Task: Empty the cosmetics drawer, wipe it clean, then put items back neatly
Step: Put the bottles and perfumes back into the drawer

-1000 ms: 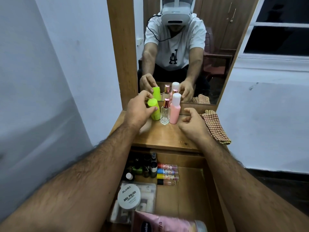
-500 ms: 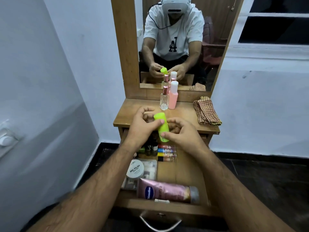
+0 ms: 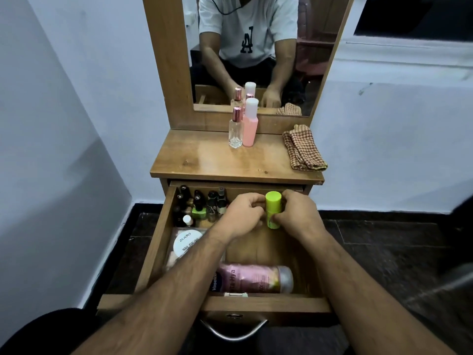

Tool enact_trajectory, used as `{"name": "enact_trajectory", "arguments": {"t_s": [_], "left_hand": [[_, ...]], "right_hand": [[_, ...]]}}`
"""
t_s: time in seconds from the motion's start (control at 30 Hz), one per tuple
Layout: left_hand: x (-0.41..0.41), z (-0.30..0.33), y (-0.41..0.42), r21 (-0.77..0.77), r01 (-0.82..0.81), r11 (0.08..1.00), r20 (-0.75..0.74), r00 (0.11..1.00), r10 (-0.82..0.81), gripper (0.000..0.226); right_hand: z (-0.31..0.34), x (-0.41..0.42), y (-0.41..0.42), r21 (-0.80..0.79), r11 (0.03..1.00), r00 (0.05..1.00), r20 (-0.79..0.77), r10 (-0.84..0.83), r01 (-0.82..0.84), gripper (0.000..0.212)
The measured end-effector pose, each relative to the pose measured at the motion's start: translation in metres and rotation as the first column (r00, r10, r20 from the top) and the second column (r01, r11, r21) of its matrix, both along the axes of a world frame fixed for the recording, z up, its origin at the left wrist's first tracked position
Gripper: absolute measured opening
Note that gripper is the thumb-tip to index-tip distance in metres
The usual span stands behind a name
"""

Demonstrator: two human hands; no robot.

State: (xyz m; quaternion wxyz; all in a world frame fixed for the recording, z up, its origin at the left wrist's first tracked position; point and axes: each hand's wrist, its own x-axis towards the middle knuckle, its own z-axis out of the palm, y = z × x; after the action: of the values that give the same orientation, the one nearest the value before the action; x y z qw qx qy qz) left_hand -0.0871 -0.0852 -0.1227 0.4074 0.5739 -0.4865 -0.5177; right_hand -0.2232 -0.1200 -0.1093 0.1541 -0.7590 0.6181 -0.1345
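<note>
While both hands [image 3: 268, 213] grip the green bottle [image 3: 272, 210], nail polishes [image 3: 202, 203] crowd the drawer [image 3: 158, 242].

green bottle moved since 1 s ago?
Yes. The green bottle left the tabletop beside the perfume bottle; now both hands hold it upright over the open drawer.

Both hands over the open drawer [image 3: 158, 242]: left hand [image 3: 243, 216] and right hand [image 3: 298, 213] grip a lime-green bottle [image 3: 273, 210] upright between them. Nail polish bottles [image 3: 202, 203] just left of the left hand. Pink lotion bottle [image 3: 256, 278] lies below the hands. Beyond them on the table [image 3: 204, 160]: clear bottle [image 3: 236, 129], pink bottle [image 3: 250, 124], checked cloth [image 3: 303, 148].
</note>
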Motion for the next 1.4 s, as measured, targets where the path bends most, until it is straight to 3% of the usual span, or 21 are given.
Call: {"name": "enact_trajectory", "arguments": {"t_s": [0.23,0.57,1.03,1.13,1.27,1.4], "left_hand": [[-0.002,-0.021,-0.013,-0.008,-0.046,0.999,0.001,0.999,0.046,0.056],[-0.001,-0.029,-0.015,-0.061,0.011,0.998,0.152,0.988,-0.001,0.064],[-0.003,-0.025,-0.013,-0.046,0.003,0.999,0.182,0.983,0.006,0.054],[0.001,-0.027,-0.012,-0.079,-0.066,0.995,0.215,0.973,0.081,0.063],[0.006,-0.015,-0.001,-0.215,-0.180,0.960,0.232,0.945,0.229,0.036],[0.017,0.000,0.006,-0.352,-0.308,0.884,0.172,0.907,0.384,0.028]], "right_hand": [[-0.006,0.003,-0.015,0.018,0.998,0.996,0.069,-0.059,0.058,0.013],[-0.011,-0.003,-0.023,0.096,0.984,0.965,0.205,-0.166,0.149,0.012],[-0.015,-0.004,-0.027,0.145,0.975,0.952,0.233,-0.199,0.169,0.014],[-0.012,-0.009,-0.028,0.134,0.971,0.936,0.268,-0.229,0.199,0.017],[0.005,-0.024,-0.025,0.172,0.951,0.870,0.389,-0.304,0.255,0.022],[0.024,-0.029,-0.013,0.123,0.965,0.837,0.481,-0.263,0.232,0.015]]}}
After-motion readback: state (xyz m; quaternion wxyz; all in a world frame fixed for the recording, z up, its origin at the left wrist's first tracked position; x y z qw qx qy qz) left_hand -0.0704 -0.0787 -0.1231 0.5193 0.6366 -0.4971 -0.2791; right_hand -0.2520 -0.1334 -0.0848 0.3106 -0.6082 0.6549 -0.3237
